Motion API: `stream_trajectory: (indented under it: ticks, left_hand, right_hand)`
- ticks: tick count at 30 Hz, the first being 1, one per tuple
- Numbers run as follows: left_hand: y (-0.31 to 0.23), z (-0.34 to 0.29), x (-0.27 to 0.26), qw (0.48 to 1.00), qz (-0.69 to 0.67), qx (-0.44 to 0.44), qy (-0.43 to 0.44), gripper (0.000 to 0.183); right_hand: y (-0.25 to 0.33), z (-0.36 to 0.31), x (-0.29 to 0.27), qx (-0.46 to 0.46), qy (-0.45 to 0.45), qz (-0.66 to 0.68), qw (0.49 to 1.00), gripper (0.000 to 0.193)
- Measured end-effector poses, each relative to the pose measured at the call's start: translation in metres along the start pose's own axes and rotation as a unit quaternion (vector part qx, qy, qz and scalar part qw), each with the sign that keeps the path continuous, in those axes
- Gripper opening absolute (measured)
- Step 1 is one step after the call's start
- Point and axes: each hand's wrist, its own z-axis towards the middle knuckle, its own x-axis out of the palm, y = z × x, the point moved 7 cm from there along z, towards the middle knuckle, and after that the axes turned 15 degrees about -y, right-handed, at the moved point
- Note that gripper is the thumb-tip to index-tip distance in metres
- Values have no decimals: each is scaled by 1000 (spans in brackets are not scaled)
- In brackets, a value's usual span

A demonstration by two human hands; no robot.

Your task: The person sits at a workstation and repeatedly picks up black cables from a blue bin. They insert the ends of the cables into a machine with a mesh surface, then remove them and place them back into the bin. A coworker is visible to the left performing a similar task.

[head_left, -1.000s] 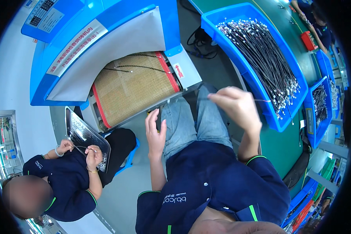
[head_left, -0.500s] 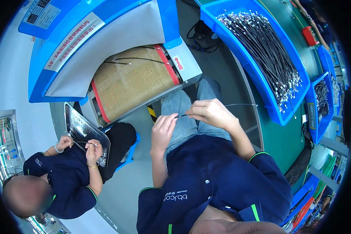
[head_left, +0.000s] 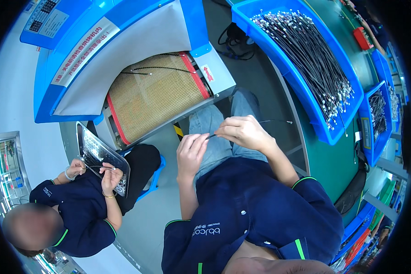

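A thin dark cable point(head_left: 210, 136) runs between my two hands above my lap. My left hand point(head_left: 190, 153) pinches one end of it, and the fingers hide that tip. Close by on the right, my right hand point(head_left: 243, 132) is closed round the cable with thumb and fingers together. Past my right hand the cable's free tail sticks out to the right, ending in a small light connector point(head_left: 289, 122). A short black stretch shows in the gap between the hands.
Ahead, a blue machine point(head_left: 197, 27) has a mesh conveyor belt point(head_left: 155, 100) carrying several black cables point(head_left: 169, 69). To the right, a blue bin point(head_left: 306, 107) full of cables stands on a green table point(head_left: 322, 157). At left, a seated co-worker holds a cable over a metal tray point(head_left: 123, 160).
The free tail of the cable has shifted slightly left and its connector end sits nearer my right hand. Both hands keep their pinch, with the right moved a little left.
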Motion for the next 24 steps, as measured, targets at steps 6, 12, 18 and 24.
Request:
stream_trajectory:
  ticks: [6, 12, 18, 24]
  left_hand:
    - [2, -4, -5, 998, -44, -2, -53, 25]
    - [-3, -2, -9, 995, -45, 43, -73, 24]
    - [-3, 2, -8, 998, -28, 29, -56, 20]
    - [3, -2, -3, 999, -34, 8, -27, 17]
  right_hand:
    - [-3, 2, -3, 21, 3, 28, 999, 10]
    - [-3, 2, -3, 29, -2, 50, 998, 10]
    - [2, 2, -2, 3, 7, 29, 1000, 12]
    - [3, 1, -1, -20, 4, 27, 999, 13]
